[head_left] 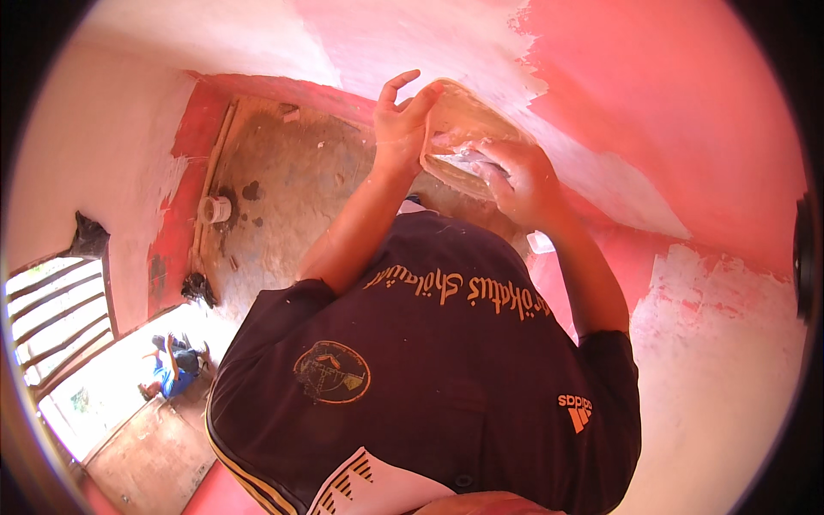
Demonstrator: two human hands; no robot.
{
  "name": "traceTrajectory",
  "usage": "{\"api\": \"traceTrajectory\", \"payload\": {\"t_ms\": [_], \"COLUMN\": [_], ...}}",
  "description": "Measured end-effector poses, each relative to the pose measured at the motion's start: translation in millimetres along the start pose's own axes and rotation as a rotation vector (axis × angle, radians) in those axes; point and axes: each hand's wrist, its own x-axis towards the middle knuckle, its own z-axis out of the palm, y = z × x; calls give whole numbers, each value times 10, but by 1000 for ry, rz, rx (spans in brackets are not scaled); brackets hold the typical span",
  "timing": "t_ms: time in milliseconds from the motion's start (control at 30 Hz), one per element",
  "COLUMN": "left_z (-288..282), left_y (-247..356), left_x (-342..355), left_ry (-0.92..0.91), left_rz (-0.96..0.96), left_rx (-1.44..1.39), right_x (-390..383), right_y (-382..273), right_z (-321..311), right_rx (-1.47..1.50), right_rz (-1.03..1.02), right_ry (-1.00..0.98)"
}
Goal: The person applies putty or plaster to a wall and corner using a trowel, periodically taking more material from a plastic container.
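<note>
A shallow tan tray or cut-open container (476,112), smeared with white paste, is held up in front of my chest. My left hand (403,124) grips its left edge, thumb pressed on the rim and some fingers raised off it. Over the tray's near right side is my right hand (524,176), fingers closed around a paste-coated, flat tool (475,159) that looks like a putty knife. The tool's tip lies at the white paste; its handle is mostly hidden by the fingers.
Pink walls (635,94) with white coated patches surround me. On the brown floor (292,172) stand a white bucket (215,209) and a black plastic bag (198,289). A barred window (60,309) is at the left. Near the bright doorway is a person in blue (178,369).
</note>
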Motion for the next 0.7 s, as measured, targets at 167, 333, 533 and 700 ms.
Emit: {"api": "traceTrajectory", "payload": {"t_ms": [167, 333, 533, 700], "left_z": [76, 148, 306, 428], "left_y": [-132, -201, -299, -341], "left_x": [-93, -180, -275, -313], "left_ry": [-16, -62, 4, 131], "left_rz": [-53, -9, 31, 25], "left_rx": [77, 171, 110, 97], "right_x": [-131, -206, -349, -413], "right_y": [134, 69, 83, 125], "right_z": [-274, -497, -330, -376], "right_rx": [101, 48, -129, -28], "right_rz": [150, 162, -37, 27], "right_ry": [-50, 9, 67, 41]}}
